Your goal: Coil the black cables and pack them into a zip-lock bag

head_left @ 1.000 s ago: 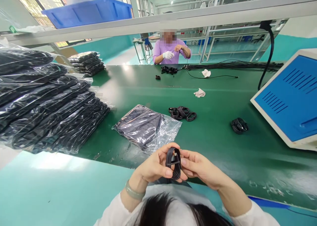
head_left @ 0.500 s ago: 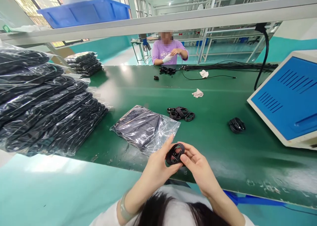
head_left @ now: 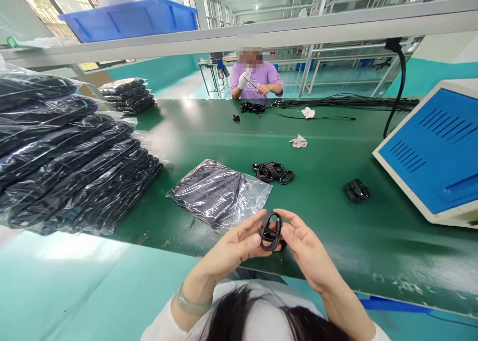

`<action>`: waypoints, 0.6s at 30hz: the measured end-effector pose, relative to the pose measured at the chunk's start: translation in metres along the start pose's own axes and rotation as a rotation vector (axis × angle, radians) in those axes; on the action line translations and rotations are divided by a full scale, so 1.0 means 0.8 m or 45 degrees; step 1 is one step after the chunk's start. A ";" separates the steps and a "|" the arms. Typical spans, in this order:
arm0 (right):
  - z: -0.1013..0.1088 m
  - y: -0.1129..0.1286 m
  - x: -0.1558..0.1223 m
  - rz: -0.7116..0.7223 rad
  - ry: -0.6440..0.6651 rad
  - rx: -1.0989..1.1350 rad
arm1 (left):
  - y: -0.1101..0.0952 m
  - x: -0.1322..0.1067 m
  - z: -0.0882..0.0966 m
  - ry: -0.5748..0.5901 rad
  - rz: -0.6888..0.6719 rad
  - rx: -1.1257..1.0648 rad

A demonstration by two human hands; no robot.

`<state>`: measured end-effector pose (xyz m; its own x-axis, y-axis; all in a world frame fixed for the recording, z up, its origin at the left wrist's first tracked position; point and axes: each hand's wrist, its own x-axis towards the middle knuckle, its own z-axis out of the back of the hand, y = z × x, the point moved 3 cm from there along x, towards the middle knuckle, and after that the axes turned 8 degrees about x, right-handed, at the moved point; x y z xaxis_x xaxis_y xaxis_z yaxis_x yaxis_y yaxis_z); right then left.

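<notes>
Between my two hands, over the front edge of the green table, is a coiled black cable [head_left: 271, 231]. My left hand [head_left: 239, 241] grips the coil's left side with thumb and fingers. On the other side my right hand [head_left: 301, 241] pinches it, fingertips at the upper right. Just beyond my left hand lies a clear plastic bag [head_left: 220, 194] packed with black cables. A small heap of coiled cables [head_left: 272, 171] sits behind the bag's right end. Farther right, another cable coil [head_left: 357, 190] rests alone.
Bagged cables [head_left: 74, 157] are stacked high at the left. A blue machine [head_left: 440, 147] stands at the right. A metal shelf [head_left: 239, 36] with a blue bin [head_left: 130, 20] crosses above. Opposite, a co-worker [head_left: 256, 79] handles cable near long black cables [head_left: 347, 102].
The coil has shifted slightly right and turned, showing its loop more openly. My left hand has moved right and rotated with it. Across the table, the co-worker's hands have moved apart.
</notes>
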<state>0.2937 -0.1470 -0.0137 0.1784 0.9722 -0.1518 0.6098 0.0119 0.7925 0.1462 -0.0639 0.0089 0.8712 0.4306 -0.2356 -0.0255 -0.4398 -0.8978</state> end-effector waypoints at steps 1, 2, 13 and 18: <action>0.000 0.001 0.000 0.009 0.014 -0.041 | 0.001 0.000 0.000 0.067 0.009 -0.035; 0.001 0.001 0.000 0.028 0.020 -0.090 | 0.003 0.000 0.001 0.096 0.015 -0.051; 0.016 -0.001 -0.006 0.423 -0.123 -0.794 | 0.018 0.009 -0.001 0.054 0.044 0.056; 0.008 0.006 -0.009 0.262 0.106 -0.833 | 0.022 0.011 -0.005 0.099 0.007 0.082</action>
<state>0.3001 -0.1556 -0.0127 0.1647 0.9842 0.0648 -0.0259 -0.0614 0.9978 0.1555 -0.0710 -0.0073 0.9065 0.3643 -0.2135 -0.0601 -0.3892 -0.9192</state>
